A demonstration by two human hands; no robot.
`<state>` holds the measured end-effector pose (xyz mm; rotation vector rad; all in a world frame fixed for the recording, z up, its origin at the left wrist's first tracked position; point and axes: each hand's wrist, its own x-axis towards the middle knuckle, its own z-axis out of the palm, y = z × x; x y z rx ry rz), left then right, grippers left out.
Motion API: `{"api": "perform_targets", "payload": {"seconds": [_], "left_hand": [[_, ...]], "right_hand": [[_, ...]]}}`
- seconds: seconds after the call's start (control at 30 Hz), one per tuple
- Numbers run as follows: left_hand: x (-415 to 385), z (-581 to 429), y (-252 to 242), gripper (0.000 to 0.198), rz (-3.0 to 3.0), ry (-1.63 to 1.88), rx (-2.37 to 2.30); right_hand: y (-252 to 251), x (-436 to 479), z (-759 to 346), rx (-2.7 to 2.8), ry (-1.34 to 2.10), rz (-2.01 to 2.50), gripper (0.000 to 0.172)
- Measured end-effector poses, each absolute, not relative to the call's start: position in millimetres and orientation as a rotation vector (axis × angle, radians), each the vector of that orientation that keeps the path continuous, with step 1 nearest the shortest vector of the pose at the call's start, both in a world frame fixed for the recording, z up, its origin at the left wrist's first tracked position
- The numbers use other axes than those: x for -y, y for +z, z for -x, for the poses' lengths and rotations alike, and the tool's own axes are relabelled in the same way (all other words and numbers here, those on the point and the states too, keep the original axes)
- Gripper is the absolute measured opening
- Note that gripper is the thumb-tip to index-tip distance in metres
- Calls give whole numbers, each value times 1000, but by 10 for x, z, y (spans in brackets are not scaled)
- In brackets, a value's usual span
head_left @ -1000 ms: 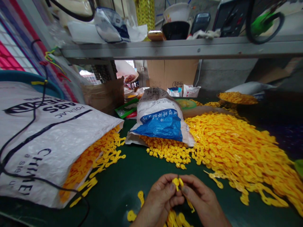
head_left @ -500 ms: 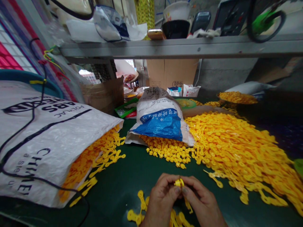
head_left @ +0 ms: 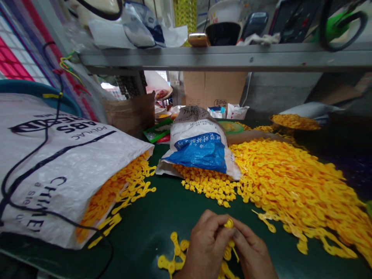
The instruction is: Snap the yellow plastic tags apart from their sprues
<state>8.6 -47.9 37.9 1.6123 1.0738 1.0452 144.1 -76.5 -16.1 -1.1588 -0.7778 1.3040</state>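
At the near edge of the table, my left hand (head_left: 202, 245) and my right hand (head_left: 253, 245) meet, fingertips pinched together. Between them is a small yellow plastic piece (head_left: 229, 223) with a round top. A thin yellow strip hangs under the fingers; whether it belongs to the same piece I cannot tell. Just left of my left hand lie several loose yellow plastic parts (head_left: 172, 264) with round ends, partly covered by that hand. Beyond my hands, small round yellow caps (head_left: 215, 190) spill from the mouth of a white and blue bag (head_left: 200, 153).
A large heap of yellow strip-like parts (head_left: 293, 182) covers the right side. On the left, a white sack (head_left: 69, 166) opens toward the middle, yellow parts spilling out, and a black cable (head_left: 72, 224) runs across it. A metal shelf (head_left: 203, 58) spans above the table.
My fingers have turned the yellow piece, and its round top now faces up more. My hands have shifted slightly right in view, and the whole scene has shifted a little with the head.
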Motion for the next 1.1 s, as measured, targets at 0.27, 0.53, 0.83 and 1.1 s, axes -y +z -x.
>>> {"api": "perform_targets", "payload": {"seconds": [0.27, 0.53, 0.83, 1.1], "left_hand": [[471, -73, 376, 18, -1766, 998, -1112], [471, -51, 316, 19, -1730, 1016, -1101], [471, -33, 290, 19, -1780, 978, -1132], [431, -60, 233, 13, -1233, 966, -1028]], "right_hand": [[-136, 741, -1329, 569, 1490, 987, 32], [-110, 729, -1281, 519, 1539, 963, 32], [-118, 735, -1274, 541, 1545, 957, 29], [-175, 726, -1285, 564, 1485, 961, 28]]}}
